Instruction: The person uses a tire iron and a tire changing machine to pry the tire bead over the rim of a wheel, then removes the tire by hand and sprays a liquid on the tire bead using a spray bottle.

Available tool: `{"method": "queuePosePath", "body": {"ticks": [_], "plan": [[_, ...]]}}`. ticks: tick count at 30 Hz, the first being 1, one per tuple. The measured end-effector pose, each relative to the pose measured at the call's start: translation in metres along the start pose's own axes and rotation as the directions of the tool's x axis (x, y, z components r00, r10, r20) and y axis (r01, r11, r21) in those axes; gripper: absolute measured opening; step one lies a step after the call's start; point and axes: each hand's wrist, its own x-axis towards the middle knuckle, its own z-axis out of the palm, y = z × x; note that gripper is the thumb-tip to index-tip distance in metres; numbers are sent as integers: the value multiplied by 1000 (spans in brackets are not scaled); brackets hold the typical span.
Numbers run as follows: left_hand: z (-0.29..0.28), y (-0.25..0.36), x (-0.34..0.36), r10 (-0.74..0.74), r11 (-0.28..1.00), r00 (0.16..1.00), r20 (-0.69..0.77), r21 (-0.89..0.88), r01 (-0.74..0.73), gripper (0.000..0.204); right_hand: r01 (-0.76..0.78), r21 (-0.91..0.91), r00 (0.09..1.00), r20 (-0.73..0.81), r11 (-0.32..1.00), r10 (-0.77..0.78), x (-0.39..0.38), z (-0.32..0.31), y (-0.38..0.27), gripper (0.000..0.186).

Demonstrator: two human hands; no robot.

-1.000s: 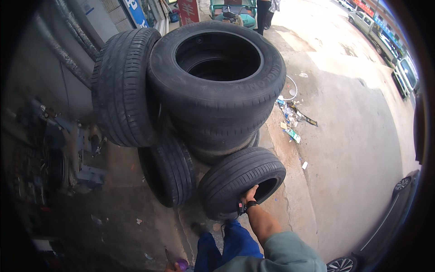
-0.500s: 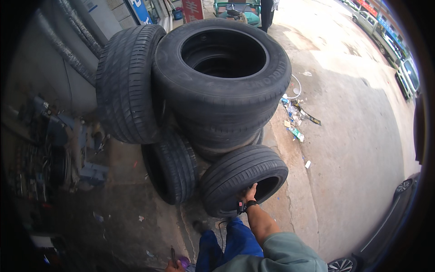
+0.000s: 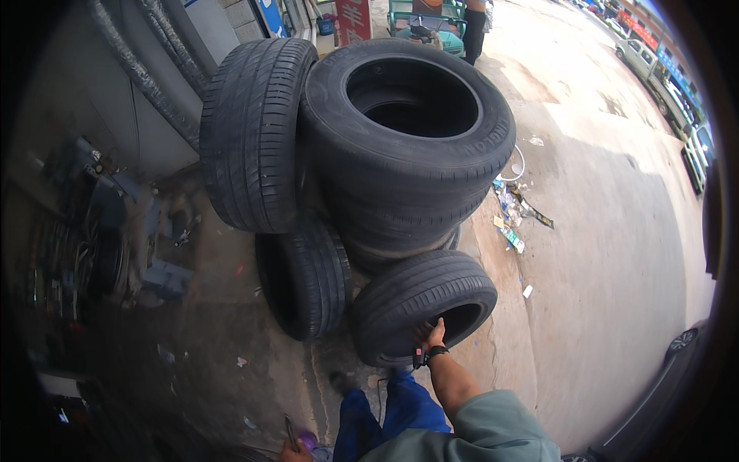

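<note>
A black tyre (image 3: 419, 285) stands tilted on the ground in front of me, against or close to a taller stack. My right hand (image 3: 433, 334) is at its inner opening, thumb up, its other fingers partly hidden in the dark inside; it appears to grip the tyre's inner edge. At the lower edge my left hand (image 3: 295, 452) is closed around a thin dark tool (image 3: 289, 428), whose kind I cannot make out. A small purple thing (image 3: 308, 440) shows beside that hand. Just left of the tilted tyre, a second tyre (image 3: 312, 277) stands on its tread.
Behind stand stacked tyres (image 3: 408, 165) and an upright tyre (image 3: 250, 138) left of them. Grey metal equipment (image 3: 165, 277) lies in shade at the left. Litter (image 3: 509, 212) is scattered on the concrete at the right. A person (image 3: 474, 31) stands far back; a dark car (image 3: 654, 393) is at the lower right.
The whole view has shifted, so the stack sits further right in the picture. My right hand remains at the tilted tyre's opening, and my left hand still holds the thin dark tool.
</note>
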Motion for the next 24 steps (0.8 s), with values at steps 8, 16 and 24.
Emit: {"method": "queuePosePath", "body": {"ticks": [8, 16, 24], "plan": [[-2, -49, 17, 59, 998, 997, -47, 8, -59, 51, 28, -131, 996, -83, 991, -39, -5, -24, -13, 86], [-24, -100, 45, 38, 999, 999, 27, -4, -38, 48, 123, -170, 974, -166, 978, -152, -47, -20, -8, 64], [-43, -190, 93, 32, 999, 997, 76, -12, -31, 45, 184, -113, 972, -130, 976, -198, -109, -21, 28, 39]]}}
